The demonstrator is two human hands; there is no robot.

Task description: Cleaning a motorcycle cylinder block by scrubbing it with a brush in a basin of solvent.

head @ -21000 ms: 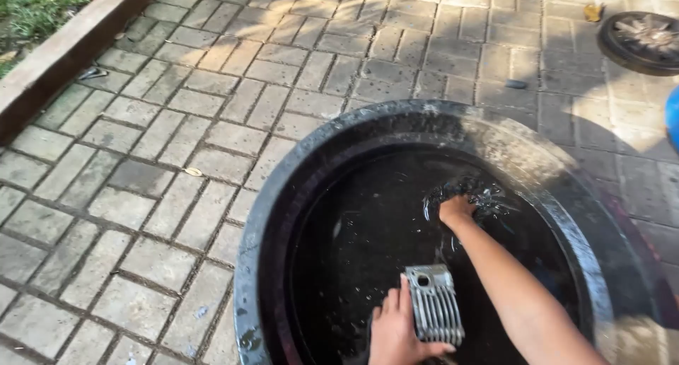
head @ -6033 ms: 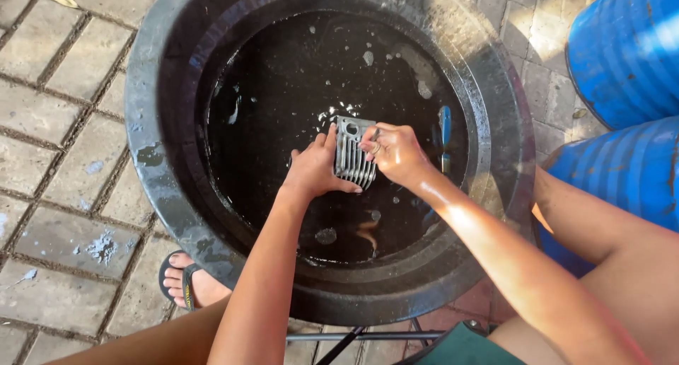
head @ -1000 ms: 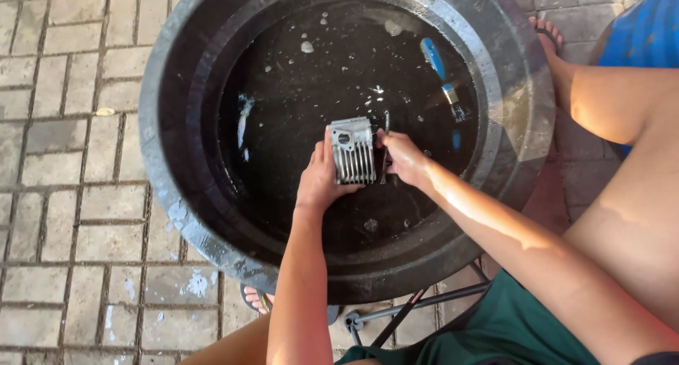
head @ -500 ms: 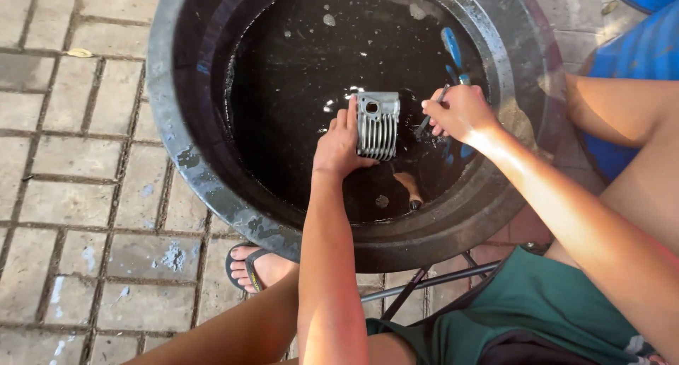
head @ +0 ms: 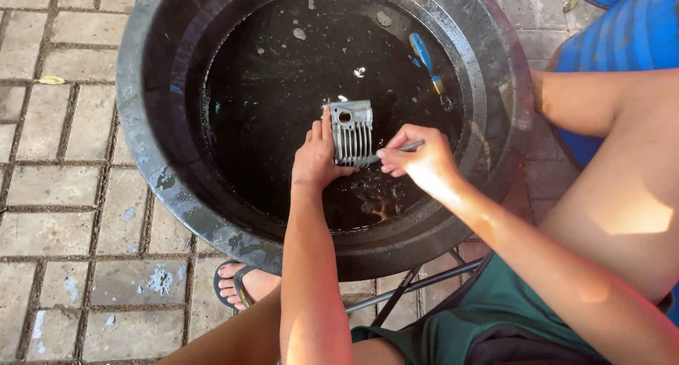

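A grey finned metal engine part [head: 350, 131] is held upright over dark liquid in a big black round tub [head: 141, 117]. My left hand [head: 317, 156] grips the part from its left side and back. My right hand [head: 417, 156] pinches a thin grey tool [head: 396, 150] whose tip rests against the fins on the part's right side. A blue-handled brush [head: 428, 63] lies in the liquid at the tub's upper right, apart from both hands.
The tub stands on grey brick paving [head: 56, 195]. Blue barrels [head: 622, 32] are at the upper right, behind my right knee. My sandalled foot [head: 240, 284] sits under the tub's near rim, beside the metal legs of a stool [head: 417, 284].
My right hand has come back from the tub's right side with the thin tool and set it against the fins. The left hand keeps holding the part.
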